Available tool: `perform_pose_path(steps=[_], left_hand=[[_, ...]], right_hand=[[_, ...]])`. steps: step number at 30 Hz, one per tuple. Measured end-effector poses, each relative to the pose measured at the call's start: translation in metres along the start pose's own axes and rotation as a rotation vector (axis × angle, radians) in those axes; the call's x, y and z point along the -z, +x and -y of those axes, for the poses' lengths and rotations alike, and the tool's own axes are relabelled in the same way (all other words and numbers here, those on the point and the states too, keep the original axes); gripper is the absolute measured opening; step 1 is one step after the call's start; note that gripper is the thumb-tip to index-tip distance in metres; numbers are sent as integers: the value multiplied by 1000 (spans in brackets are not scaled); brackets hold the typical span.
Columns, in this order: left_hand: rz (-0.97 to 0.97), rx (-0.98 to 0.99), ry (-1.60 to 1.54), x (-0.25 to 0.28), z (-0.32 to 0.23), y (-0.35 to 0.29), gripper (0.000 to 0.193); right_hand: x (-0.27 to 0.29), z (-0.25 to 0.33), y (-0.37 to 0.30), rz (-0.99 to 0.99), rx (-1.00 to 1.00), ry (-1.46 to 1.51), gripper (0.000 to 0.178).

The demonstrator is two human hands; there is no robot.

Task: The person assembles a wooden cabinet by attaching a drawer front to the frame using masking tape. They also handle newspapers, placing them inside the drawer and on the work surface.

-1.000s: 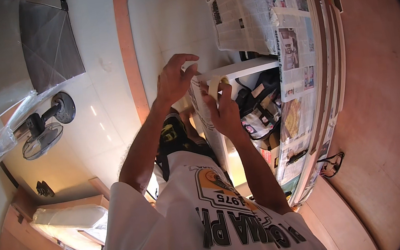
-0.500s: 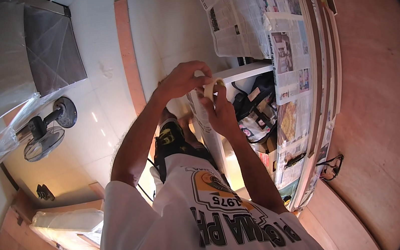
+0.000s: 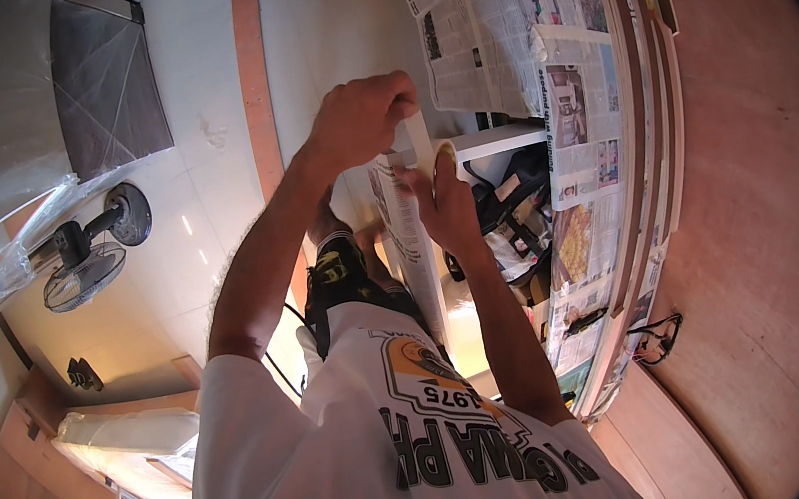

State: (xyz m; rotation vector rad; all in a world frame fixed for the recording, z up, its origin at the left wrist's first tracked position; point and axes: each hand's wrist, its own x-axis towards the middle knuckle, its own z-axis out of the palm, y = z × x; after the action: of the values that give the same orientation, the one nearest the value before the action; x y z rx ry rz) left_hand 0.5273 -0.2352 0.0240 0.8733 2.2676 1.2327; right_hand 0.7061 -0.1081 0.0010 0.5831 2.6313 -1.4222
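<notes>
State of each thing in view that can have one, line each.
Left hand: closed, pinching the end of the tape strip
Right hand: gripping the tape roll
Tape roll: partly unwound
Tape strip: drawn out between left hand and roll
White-edged compartment: open, dark items inside
Newspaper sheets: spread over the surfaces beside it
Fan: spinning or still, can't tell
Clear plastic sheet: wrinkled
</notes>
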Motion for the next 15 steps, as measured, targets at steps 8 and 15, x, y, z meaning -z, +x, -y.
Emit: perform_pose_path(steps=[8, 15], left_hand=[[-183, 213, -69, -20, 62, 8, 13], [-92, 519, -267, -64, 125, 15, 22]], right_hand=[[3, 6, 4, -20, 33, 37, 33], [4, 13, 5, 17, -3, -60, 30]])
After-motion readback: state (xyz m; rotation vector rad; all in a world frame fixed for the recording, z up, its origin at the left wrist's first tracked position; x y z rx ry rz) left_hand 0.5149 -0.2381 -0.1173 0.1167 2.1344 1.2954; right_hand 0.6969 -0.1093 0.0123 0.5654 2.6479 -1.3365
